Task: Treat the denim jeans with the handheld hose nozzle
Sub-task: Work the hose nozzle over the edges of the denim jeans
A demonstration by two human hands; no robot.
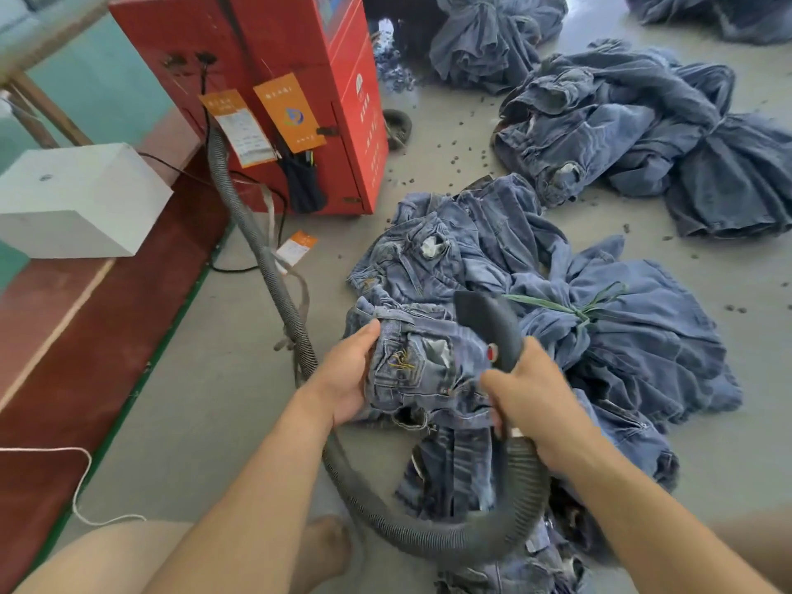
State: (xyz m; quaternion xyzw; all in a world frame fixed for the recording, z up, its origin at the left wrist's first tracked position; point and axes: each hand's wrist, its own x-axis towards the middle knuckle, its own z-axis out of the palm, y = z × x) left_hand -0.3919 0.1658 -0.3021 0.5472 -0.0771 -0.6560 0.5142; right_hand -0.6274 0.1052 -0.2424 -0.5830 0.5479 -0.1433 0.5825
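Grey concrete floor [205, 413] is filling most of the frame, and small dark bits are lying scattered on it in the upper right part. Near the center I am holding the jeans [422, 379] with my left hand [347, 375]; the fingers are curling around the left edge of the folded cloth, near the waistband, with the thumb on top. My right hand [531, 405] is gripping the handle of the nozzle [488, 327], fingers closed around it. The dark nozzle is pointing up and away from me, its head lying over the jeans, and a red button is showing on its side. From the handle the hose [428, 538] is making a loop at the bottom of the frame, passing under my left forearm, then running up the left center to the red machine [300, 79] at the top. Orange tags [285, 113] are hanging on the machine's front. More jeans are lying under and around the pair I am holding, and one bundle [621, 336] at the right center is tied with a green string [570, 306]. Other bundles are lying in the upper right. A white box [81, 199] is sitting at the left edge on a dark red ledge. A white cord [81, 486] is lying at the lower left.
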